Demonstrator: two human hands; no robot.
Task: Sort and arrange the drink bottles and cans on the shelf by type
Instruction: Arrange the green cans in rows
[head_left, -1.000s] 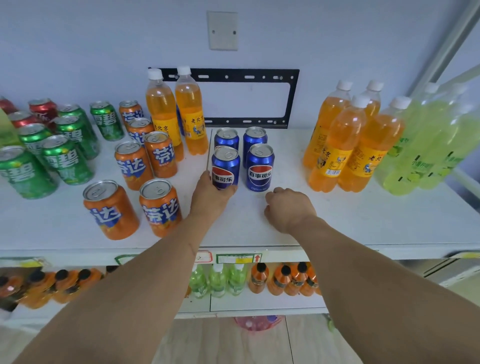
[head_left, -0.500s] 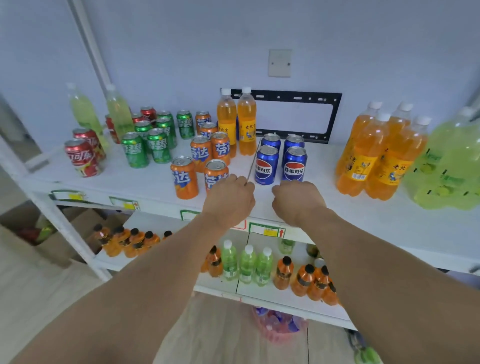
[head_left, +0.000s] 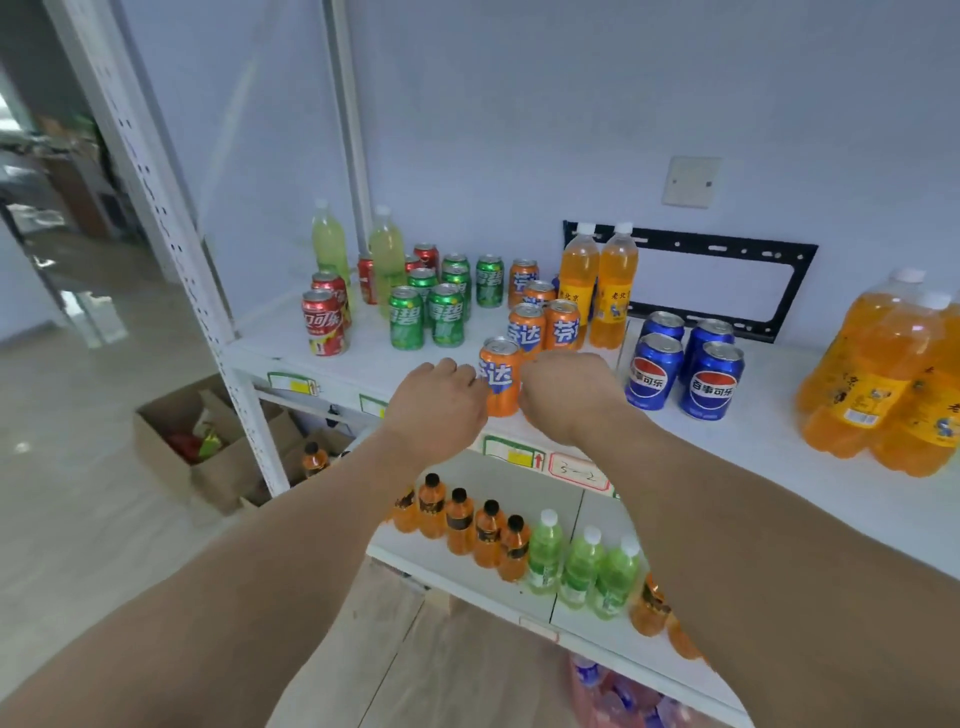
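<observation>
My left hand (head_left: 435, 405) and my right hand (head_left: 569, 395) hover at the front of the white shelf (head_left: 753, 457), fingers curled. An orange can (head_left: 500, 379) stands between them, with my left fingers against its left side. My right hand covers whatever stands behind it. Further back are more orange cans (head_left: 545, 325), green cans (head_left: 426, 322), red cans (head_left: 323, 327) and two yellow-green bottles (head_left: 358, 249). Blue cans (head_left: 685, 369) stand to the right. Two orange bottles (head_left: 597, 286) stand at the wall, and big orange bottles (head_left: 883, 374) at far right.
The lower shelf holds small orange bottles (head_left: 467, 525) and green bottles (head_left: 576, 566). A perforated shelf post (head_left: 171, 234) rises at the left, with an open cardboard box (head_left: 171, 452) on the floor beside it. A black bracket (head_left: 784, 312) hangs on the wall.
Both hands have moved left, from in front of the blue cans to the front orange cans. The view has swung left and pulled back.
</observation>
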